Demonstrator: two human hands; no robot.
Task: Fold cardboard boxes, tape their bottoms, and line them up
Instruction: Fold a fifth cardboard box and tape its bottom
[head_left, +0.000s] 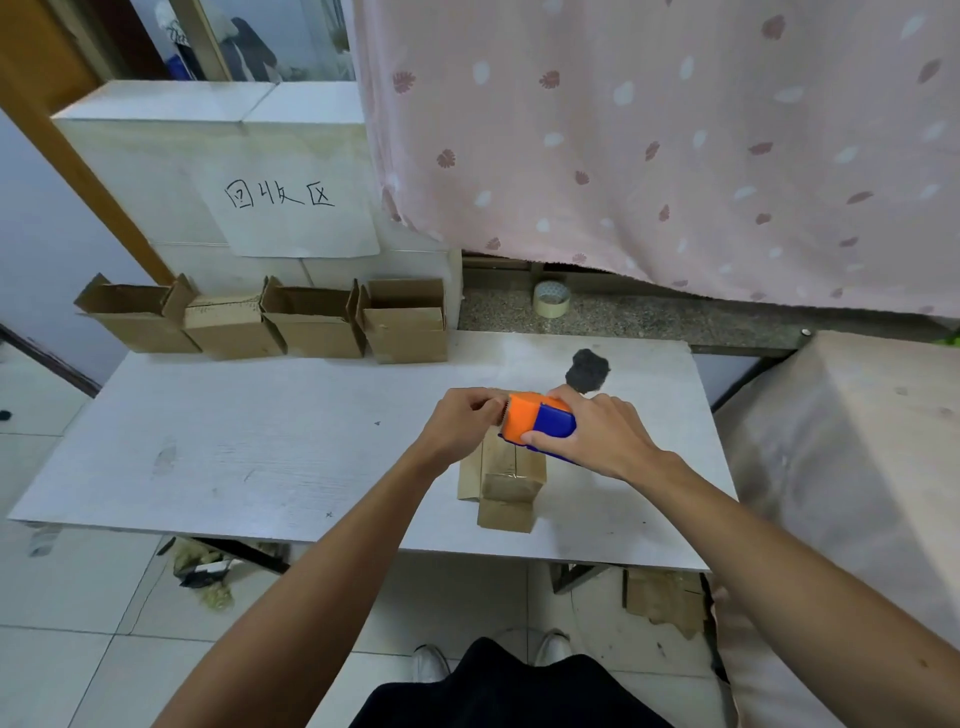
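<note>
Head view showed the right hand (597, 436), its grip curled round an orange and blue tape dispenser (540, 423); the left hand (462, 421) pinched the dispenser's toothed front edge; both hovered over a small cardboard box (506, 486) near the front of the white worktop (260, 441); four folded boxes (270, 322) lined its far edge.
</note>
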